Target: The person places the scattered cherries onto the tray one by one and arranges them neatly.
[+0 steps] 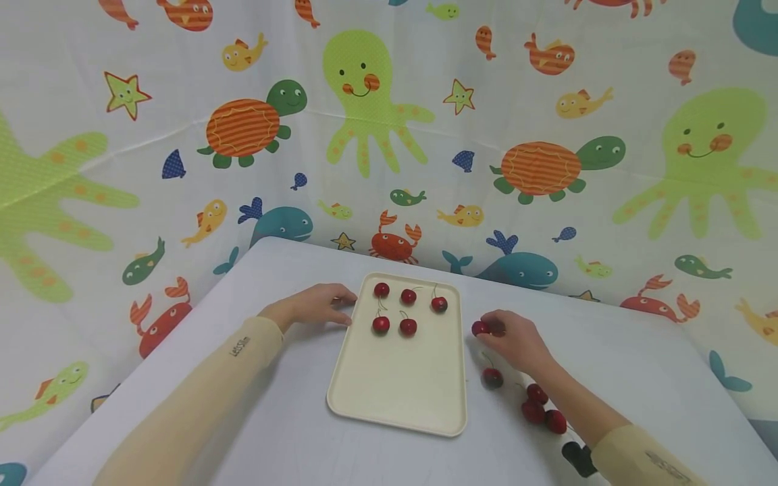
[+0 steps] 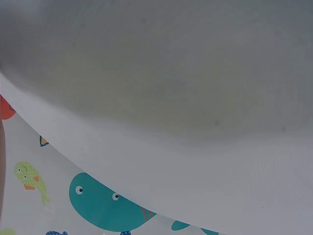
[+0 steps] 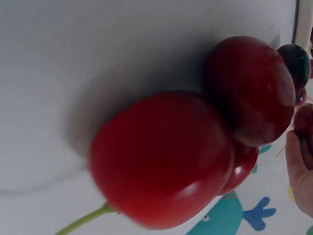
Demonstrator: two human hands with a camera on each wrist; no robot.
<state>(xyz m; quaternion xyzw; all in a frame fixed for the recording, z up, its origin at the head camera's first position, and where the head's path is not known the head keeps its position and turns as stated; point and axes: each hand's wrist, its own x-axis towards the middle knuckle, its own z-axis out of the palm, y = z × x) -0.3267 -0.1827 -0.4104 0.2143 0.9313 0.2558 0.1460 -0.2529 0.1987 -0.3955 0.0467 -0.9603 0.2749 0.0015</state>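
Note:
A cream rectangular tray [image 1: 404,385] carries several red cherries, one of them a cherry [image 1: 408,327] with its stem pointing up. My left hand [image 1: 317,304] is beside the tray's left rim, fingertips right at the edge, thumb and fingers spread apart. To the right of the tray, my right hand [image 1: 515,339] pinches a cherry [image 1: 479,328] between thumb and fingers. The right wrist view also catches that hand [image 3: 299,171] at its right edge. Nearer to me, a single stemmed cherry [image 1: 492,378] lies below the right hand.
Several cherries cluster by the right forearm, among them a cherry [image 1: 533,412] that looms large as a red cherry [image 3: 164,159] in the right wrist view. A black object [image 1: 579,459] sits at the right sleeve. A sea-animal curtain [image 1: 389,135] hangs behind the white table [image 1: 273,418].

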